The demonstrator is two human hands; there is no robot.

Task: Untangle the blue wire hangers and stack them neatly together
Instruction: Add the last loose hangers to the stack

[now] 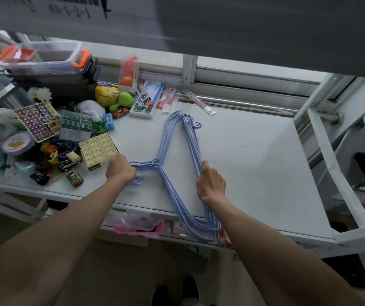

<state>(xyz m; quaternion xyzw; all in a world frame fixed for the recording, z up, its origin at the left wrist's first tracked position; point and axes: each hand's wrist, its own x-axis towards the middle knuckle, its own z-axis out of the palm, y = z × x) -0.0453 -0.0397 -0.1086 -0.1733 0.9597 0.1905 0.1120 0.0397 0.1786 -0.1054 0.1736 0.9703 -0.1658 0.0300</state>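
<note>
Blue-coated wire is gripped at two places. Fingers of the left hand (120, 170) are curled shut around the hook ends of the blue wire hangers (178, 164), near the left of the bundle; fingers of the right hand (210, 184) are closed on the long straight bars along its right side. Both forearms reach in from the lower edge of the view.

Hangers lie roughly aligned as one flat bundle on the white desk (254, 162), hooks pointing left, one shoulder corner pointing away toward the window rail (243, 85) and the other overhanging the near edge of the desk. Wires at the far corner and at the near corner are slightly fanned, not fully flush.

Left of the left hand, just beside it, sits a yellow box of small packets (98, 151). Beyond lie toy cars (70, 161), a sticker sheet (38, 121), a green plush toy (123, 100) and a clear plastic bin with orange latches (42, 57). Flat stationery packs (148, 100) rest near the far edge. Below the desk edge, a pink-rimmed item (139, 226) shows on a lower shelf.
</note>
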